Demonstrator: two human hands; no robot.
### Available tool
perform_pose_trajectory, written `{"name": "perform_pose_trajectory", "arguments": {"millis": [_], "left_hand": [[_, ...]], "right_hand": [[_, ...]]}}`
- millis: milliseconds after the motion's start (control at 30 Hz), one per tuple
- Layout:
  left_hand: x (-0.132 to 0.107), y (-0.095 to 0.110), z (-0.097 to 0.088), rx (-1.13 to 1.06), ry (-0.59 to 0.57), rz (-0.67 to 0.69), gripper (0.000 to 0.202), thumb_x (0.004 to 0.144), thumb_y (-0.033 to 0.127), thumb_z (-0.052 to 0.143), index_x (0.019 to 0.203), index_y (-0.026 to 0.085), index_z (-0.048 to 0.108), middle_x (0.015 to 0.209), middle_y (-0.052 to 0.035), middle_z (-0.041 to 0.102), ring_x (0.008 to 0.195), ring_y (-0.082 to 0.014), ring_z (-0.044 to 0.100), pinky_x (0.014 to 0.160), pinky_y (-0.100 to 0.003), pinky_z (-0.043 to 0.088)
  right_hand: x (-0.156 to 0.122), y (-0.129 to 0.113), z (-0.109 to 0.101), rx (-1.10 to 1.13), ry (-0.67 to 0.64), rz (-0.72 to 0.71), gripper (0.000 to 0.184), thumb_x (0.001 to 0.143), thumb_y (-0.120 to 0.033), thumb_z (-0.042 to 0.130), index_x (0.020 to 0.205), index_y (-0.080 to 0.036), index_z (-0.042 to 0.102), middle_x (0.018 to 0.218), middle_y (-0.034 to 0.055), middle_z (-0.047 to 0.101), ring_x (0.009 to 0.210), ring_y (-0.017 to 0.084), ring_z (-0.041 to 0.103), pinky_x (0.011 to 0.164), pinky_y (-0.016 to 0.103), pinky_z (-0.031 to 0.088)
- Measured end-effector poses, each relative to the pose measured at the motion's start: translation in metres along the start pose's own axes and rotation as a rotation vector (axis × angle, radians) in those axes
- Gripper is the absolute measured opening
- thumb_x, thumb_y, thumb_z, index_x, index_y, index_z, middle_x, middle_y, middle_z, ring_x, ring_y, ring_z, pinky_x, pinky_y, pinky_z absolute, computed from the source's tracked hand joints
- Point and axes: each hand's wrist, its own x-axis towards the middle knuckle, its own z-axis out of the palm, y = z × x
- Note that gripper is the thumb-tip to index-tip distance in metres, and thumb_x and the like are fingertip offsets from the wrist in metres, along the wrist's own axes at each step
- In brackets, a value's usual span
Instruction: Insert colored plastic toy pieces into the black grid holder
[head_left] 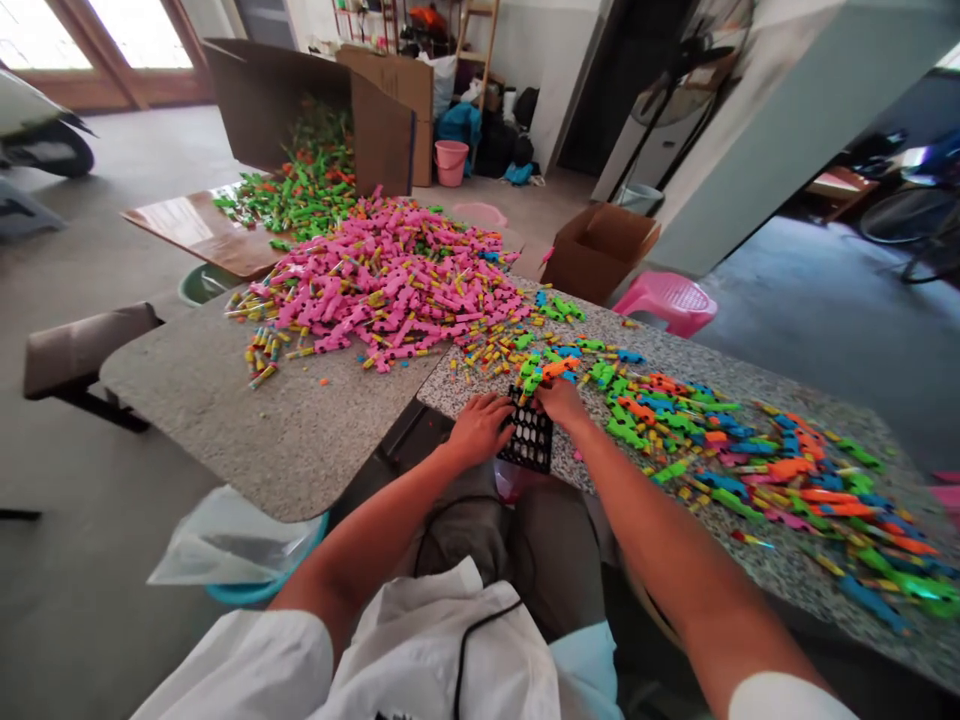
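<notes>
A small black tray with a grid of holes (531,442) lies at the near edge of the speckled stone table (300,440). My left hand (480,428) rests on the tray's left side, fingers curled over it. My right hand (561,402) touches the tray's upper right corner, beside green and orange plastic toy pieces (559,368). Whether the fingers pinch a piece cannot be told. A large heap of pink pieces (390,285) lies further back, with small yellow sticks (262,365) scattered around it.
Mixed orange, green and blue pieces (765,470) spread along the table to the right. A tipped cardboard box (300,100) spills green pieces at the back. An open brown box (600,250) and a pink stool (667,300) stand beyond the table. A blue basin with a plastic bag (240,555) sits below left.
</notes>
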Motion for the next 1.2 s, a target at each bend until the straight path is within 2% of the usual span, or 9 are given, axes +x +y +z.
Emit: {"name": "perform_pose_trajectory", "arguments": {"millis": [200, 333, 433, 600, 700, 867, 1067, 1200], "left_hand": [[-0.003, -0.002, 0.004, 0.024, 0.021, -0.009, 0.04, 0.104, 0.043, 0.054, 0.138, 0.024, 0.066, 0.149, -0.0061, 0.064, 0.146, -0.0294, 0.049, 0.125, -0.05, 0.035], [-0.003, -0.002, 0.005, 0.019, 0.034, -0.005, 0.039, 0.104, 0.043, 0.054, 0.137, 0.024, 0.066, 0.149, -0.0062, 0.065, 0.146, -0.0291, 0.049, 0.125, -0.05, 0.035], [-0.003, -0.001, 0.003, 0.018, 0.042, 0.001, 0.037, 0.104, 0.042, 0.054, 0.134, 0.024, 0.067, 0.147, -0.0063, 0.066, 0.145, -0.029, 0.049, 0.124, -0.05, 0.036], [-0.003, 0.001, 0.002, 0.017, 0.043, -0.003, 0.036, 0.103, 0.041, 0.055, 0.133, 0.025, 0.068, 0.147, -0.0055, 0.066, 0.145, -0.0298, 0.049, 0.124, -0.051, 0.036], [-0.003, 0.0, 0.004, 0.019, 0.038, -0.009, 0.037, 0.103, 0.042, 0.055, 0.133, 0.025, 0.068, 0.148, -0.0046, 0.066, 0.145, -0.0308, 0.048, 0.123, -0.052, 0.035], [-0.004, 0.0, 0.005, 0.021, 0.042, -0.016, 0.036, 0.104, 0.043, 0.054, 0.131, 0.025, 0.068, 0.146, -0.0042, 0.067, 0.145, -0.0307, 0.049, 0.122, -0.052, 0.037], [-0.004, 0.001, 0.004, 0.034, 0.037, -0.01, 0.037, 0.104, 0.044, 0.054, 0.131, 0.024, 0.069, 0.147, -0.0037, 0.067, 0.143, -0.0318, 0.05, 0.122, -0.052, 0.037], [-0.004, 0.0, 0.007, 0.021, 0.035, -0.02, 0.037, 0.102, 0.044, 0.056, 0.131, 0.025, 0.069, 0.147, -0.0031, 0.067, 0.144, -0.0323, 0.05, 0.122, -0.053, 0.037]], "right_hand": [[-0.001, -0.004, 0.007, -0.32, 0.028, -0.04, 0.019, 0.087, -0.018, 0.059, 0.082, -0.017, 0.077, 0.074, 0.0071, 0.076, 0.074, 0.023, 0.072, 0.072, 0.029, 0.053], [-0.004, -0.005, 0.008, -0.437, 0.064, -0.16, 0.02, 0.085, -0.018, 0.063, 0.095, -0.018, 0.081, 0.089, 0.0085, 0.079, 0.091, 0.024, 0.074, 0.083, 0.028, 0.053], [-0.005, -0.006, 0.006, -0.406, 0.037, -0.163, 0.024, 0.087, -0.017, 0.062, 0.101, -0.018, 0.081, 0.09, 0.0086, 0.08, 0.087, 0.023, 0.075, 0.082, 0.027, 0.053], [-0.007, -0.006, 0.0, -0.311, -0.068, -0.068, 0.023, 0.09, -0.017, 0.056, 0.093, -0.015, 0.078, 0.076, 0.0073, 0.077, 0.061, 0.019, 0.07, 0.063, 0.025, 0.051], [-0.007, -0.005, 0.001, -0.304, -0.03, -0.074, 0.021, 0.087, -0.016, 0.057, 0.09, -0.015, 0.078, 0.074, 0.007, 0.076, 0.06, 0.018, 0.069, 0.062, 0.025, 0.05], [-0.007, -0.003, 0.0, -0.19, -0.011, 0.025, 0.028, 0.086, -0.015, 0.055, 0.102, -0.013, 0.078, 0.076, 0.0074, 0.077, 0.056, 0.017, 0.067, 0.059, 0.025, 0.051], [-0.002, 0.013, -0.004, 0.035, 0.042, 0.116, 0.018, 0.083, -0.018, 0.058, 0.085, -0.015, 0.076, 0.074, 0.0096, 0.077, 0.06, 0.021, 0.069, 0.061, 0.029, 0.056], [-0.001, 0.021, -0.003, -0.061, 0.042, 0.058, 0.016, 0.081, -0.021, 0.06, 0.08, -0.017, 0.075, 0.069, 0.008, 0.074, 0.057, 0.02, 0.067, 0.058, 0.029, 0.053]]}}
